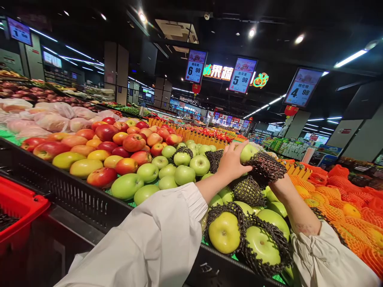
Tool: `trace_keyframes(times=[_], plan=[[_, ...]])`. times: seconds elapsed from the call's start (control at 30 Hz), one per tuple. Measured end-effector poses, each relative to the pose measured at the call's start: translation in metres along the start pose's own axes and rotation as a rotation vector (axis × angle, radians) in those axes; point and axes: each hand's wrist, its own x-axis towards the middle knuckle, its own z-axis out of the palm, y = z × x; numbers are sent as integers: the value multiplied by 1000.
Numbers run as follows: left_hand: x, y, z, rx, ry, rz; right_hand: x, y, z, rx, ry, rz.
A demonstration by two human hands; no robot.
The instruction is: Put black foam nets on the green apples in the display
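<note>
Above the display of green apples [184, 175], my left hand [229, 161] grips a green apple [248, 153], thumb pointing right and fingers over its far side. A black foam net sleeve [267, 165] covers the right part of that apple. My right hand [279, 184] is at the sleeve from below and behind, closed around it; its fingers are mostly hidden by the netting. Below my hands lie more apples, some in black sleeves, among them a yellow-green apple [224, 232] and a large green apple [262, 244] at the front.
Red and yellow apples [103, 132] are piled on the left, bagged fruit [54, 117] beyond them. Oranges in orange nets [332, 199] lie on the right. A black crate edge [74, 199] runs along the front. A red basket [22, 195] stands at the lower left.
</note>
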Motion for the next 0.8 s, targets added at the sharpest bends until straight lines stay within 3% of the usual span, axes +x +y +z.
trace_keyframes(times=[0.07, 0.13, 0.3, 0.47, 0.63, 0.8], plan=[[1, -1, -1, -16, 74, -51, 0, 0, 1, 112, 40, 137], [2, 0, -1, -26, 119, -73, 0, 2, -1, 129, 145, 183], [2, 0, -1, -22, 52, 53, 0, 5, -10, 44, 390, -1], [1, -2, -2, -1, -108, 262, 0, -2, -9, 30, 249, -5], [1, 0, -4, 30, -229, 322, -4, -11, -5, 38, 46, 0], [2, 0, -6, 55, -319, 360, -6, -8, -6, -3, 9, 28]])
